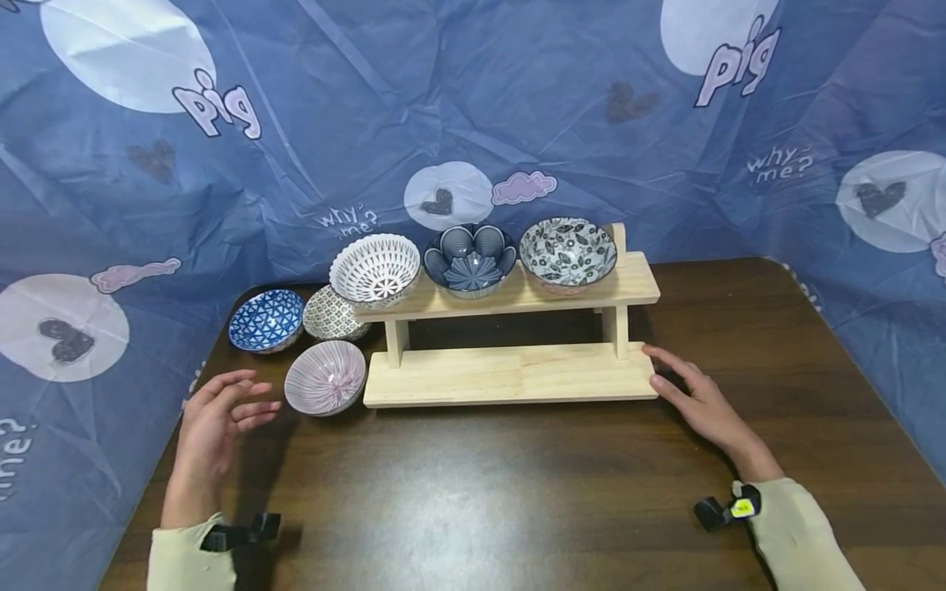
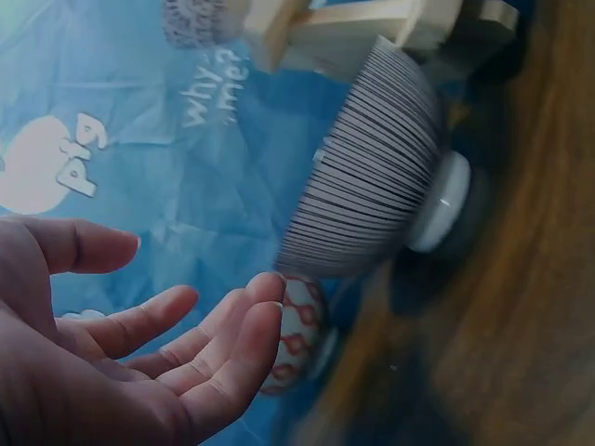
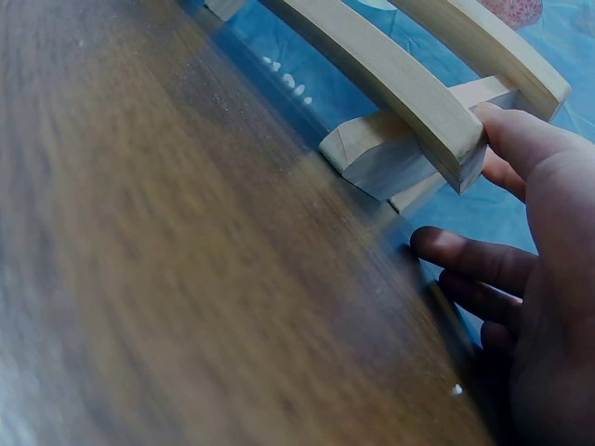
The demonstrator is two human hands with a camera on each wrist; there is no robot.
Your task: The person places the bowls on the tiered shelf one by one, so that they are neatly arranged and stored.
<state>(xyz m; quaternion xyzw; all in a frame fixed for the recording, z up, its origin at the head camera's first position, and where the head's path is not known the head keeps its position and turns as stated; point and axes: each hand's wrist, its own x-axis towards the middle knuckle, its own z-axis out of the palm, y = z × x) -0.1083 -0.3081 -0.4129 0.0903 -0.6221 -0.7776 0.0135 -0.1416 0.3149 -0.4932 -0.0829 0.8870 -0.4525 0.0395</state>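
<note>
A two-tier wooden shelf stands on the dark table. Three patterned bowls sit on its top tier: white lattice, dark blue petal, black-and-white leaf. Left of it on the table are a pink-striped bowl, a blue triangle bowl and a grey dotted bowl. My left hand hovers open just left of the striped bowl, apart from it. My right hand lies open on the table, fingers touching the shelf's lower right end.
A blue printed sheet walls in the table at the back and both sides. The shelf's lower tier carries nothing. Bare tabletop stretches in front of the shelf toward me.
</note>
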